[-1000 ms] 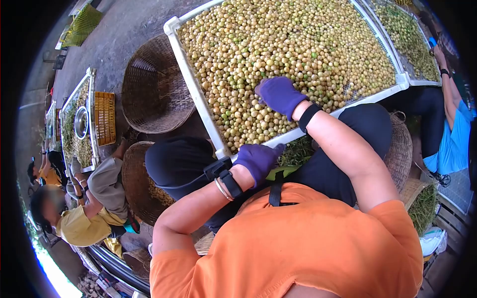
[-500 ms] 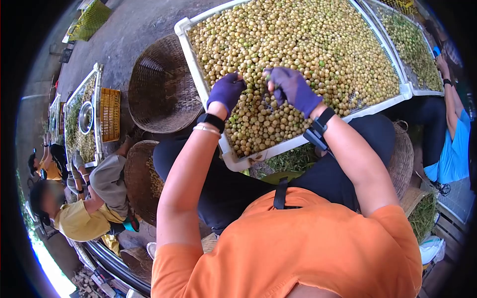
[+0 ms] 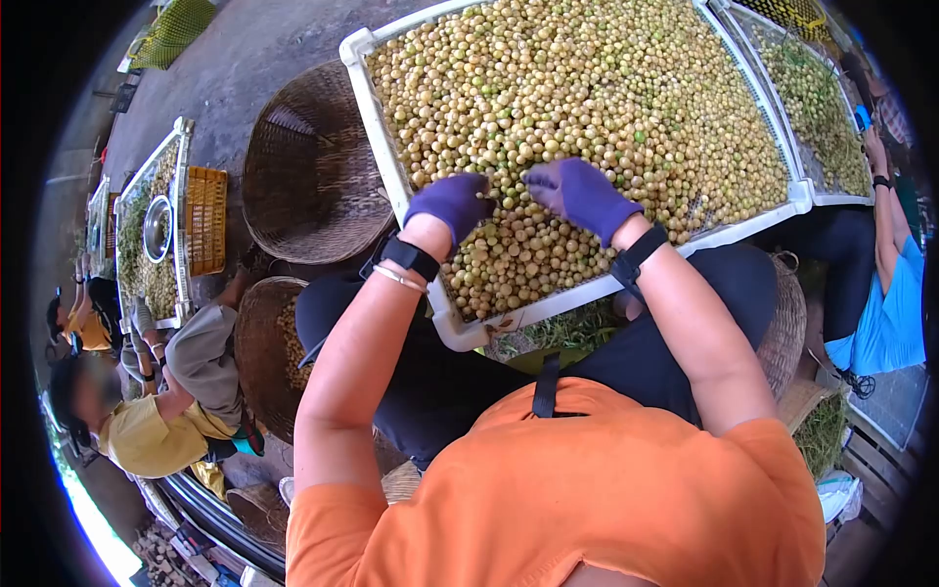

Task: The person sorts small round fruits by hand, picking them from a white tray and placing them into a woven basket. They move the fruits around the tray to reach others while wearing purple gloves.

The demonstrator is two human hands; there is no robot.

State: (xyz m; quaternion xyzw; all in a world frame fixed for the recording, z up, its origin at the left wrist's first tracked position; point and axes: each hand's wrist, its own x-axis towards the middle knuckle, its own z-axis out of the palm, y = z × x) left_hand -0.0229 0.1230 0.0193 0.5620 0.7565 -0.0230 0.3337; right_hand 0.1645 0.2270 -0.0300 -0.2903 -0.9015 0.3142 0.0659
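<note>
A white-framed mesh tray (image 3: 356,88) in front of me is heaped with small round yellowish-green fruits (image 3: 587,78). Both of my hands wear purple gloves over the near part of the heap. My left hand (image 3: 452,207) is low over the fruits with its fingers curled inward. A short gap away, my right hand (image 3: 585,199) points toward it, fingers bent down and close together, fingertips among the fruits. Whatever either hand pinches is hidden or too small to name.
A deep wicker basket (image 3: 279,166) stands left of the tray, with another basket (image 3: 256,362) holding fruits below it. A second tray (image 3: 812,108) with stems adjoins on the right, by a person in blue (image 3: 885,313). A person in yellow (image 3: 161,435) sits left, near a yellow crate (image 3: 206,220).
Both hands have come down toward me over the heap. My right hand has turned and its fingers now point more to the left. The view has shifted slightly.
</note>
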